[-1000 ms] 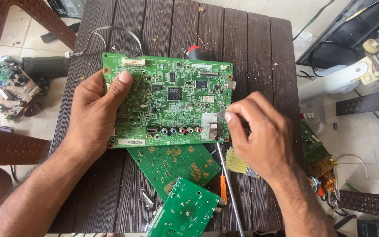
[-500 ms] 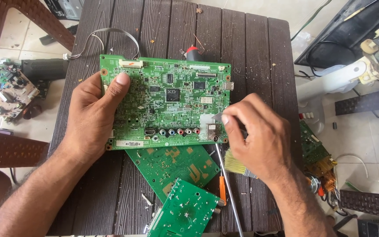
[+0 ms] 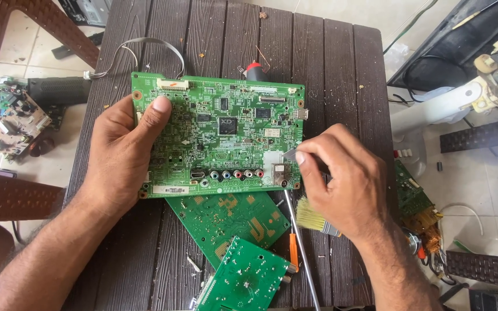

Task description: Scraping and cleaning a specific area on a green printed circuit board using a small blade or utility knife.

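On table (image 3: 341,69): 3 green boards (image 3: 226,132), 2 hands (image 3: 119,152).

— How many green circuit boards do we count on the counter (image 3: 341,86)?
— Three: a large one (image 3: 220,135) on top, one (image 3: 229,222) under it, a small one (image 3: 243,282) at the near edge.
— Tools?
— One screwdriver (image 3: 298,253), one brush (image 3: 312,216).
— Hands?
— Two, a left hand (image 3: 119,152) and a right hand (image 3: 344,181).
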